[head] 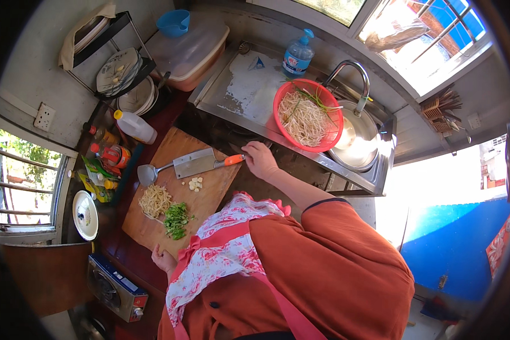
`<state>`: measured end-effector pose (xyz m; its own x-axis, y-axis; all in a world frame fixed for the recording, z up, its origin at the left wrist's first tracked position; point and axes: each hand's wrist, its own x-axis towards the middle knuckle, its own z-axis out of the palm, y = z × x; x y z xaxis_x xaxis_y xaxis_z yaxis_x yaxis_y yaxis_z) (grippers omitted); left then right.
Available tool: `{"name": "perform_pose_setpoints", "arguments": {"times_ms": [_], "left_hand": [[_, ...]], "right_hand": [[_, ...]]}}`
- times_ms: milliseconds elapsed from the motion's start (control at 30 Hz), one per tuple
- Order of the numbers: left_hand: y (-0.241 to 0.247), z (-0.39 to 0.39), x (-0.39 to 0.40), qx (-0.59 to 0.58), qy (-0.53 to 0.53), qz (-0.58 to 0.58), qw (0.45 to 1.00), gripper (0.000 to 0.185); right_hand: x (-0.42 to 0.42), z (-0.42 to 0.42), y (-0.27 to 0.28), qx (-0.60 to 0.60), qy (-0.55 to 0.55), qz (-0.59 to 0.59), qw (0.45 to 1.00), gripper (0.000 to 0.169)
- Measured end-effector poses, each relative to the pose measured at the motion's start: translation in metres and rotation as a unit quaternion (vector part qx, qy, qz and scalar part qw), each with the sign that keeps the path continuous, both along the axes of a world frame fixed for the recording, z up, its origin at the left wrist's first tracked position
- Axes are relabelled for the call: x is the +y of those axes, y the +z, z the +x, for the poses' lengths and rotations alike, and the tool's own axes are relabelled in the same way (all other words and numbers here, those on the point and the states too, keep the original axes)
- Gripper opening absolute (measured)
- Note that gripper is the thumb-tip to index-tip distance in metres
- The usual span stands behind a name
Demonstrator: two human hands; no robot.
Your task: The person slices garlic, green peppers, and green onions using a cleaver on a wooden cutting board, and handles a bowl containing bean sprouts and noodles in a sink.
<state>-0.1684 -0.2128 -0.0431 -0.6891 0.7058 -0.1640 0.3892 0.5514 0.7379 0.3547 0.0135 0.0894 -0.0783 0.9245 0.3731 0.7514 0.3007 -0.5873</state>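
Note:
My right hand (pixel 260 160) is at the end of the cleaver's orange handle, its fingers bent; whether it grips the handle cannot be told. The cleaver (pixel 194 163) lies flat on the wooden cutting board (pixel 170 144), its blade over the handle of a metal spatula (pixel 147 174). Peeled garlic cloves (pixel 195 184) sit just below the blade. Pale shredded strips (pixel 155 201) and chopped green leaves (pixel 176 220) form two piles on the board. By the board's lower edge, my left hand (pixel 163 260) is partly hidden by the apron, its fingers curled and no object visible in it.
A red plastic basket (pixel 339 127) of bean sprouts (pixel 304 119) rests over the sink's edge, beside a metal basin (pixel 357 146) under the faucet (pixel 362 80). Seasoning bottles (pixel 114 156), a white jug (pixel 137 127) and a plate rack (pixel 144 72) stand beyond the board. A portable gas stove (pixel 114 289) is at lower left.

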Motion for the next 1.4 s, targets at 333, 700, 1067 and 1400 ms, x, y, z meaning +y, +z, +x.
{"name": "perform_pose_setpoints", "arguments": {"times_ms": [333, 700, 1067, 1400], "left_hand": [[-0.086, -0.059, -0.091, -0.171, 0.005, 0.018, 0.985, 0.041], [-0.015, 0.081, -0.004, -0.285, 0.056, 0.158, 0.944, 0.034], [0.21, 0.389, 0.237, -0.088, -0.302, 0.184, 0.931, 0.022], [0.255, 0.58, 0.328, 0.082, -0.736, 0.112, 0.663, 0.046]], "right_hand": [[-0.003, 0.227, 0.037, -0.132, -0.302, -0.035, 0.944, 0.023], [0.07, 0.326, 0.004, -0.396, -0.162, -0.084, 0.9, 0.024], [0.058, 0.274, 0.092, -0.18, -0.069, -0.239, 0.952, 0.023], [0.058, 0.254, 0.132, 0.204, 0.098, -0.373, 0.9, 0.041]]}}
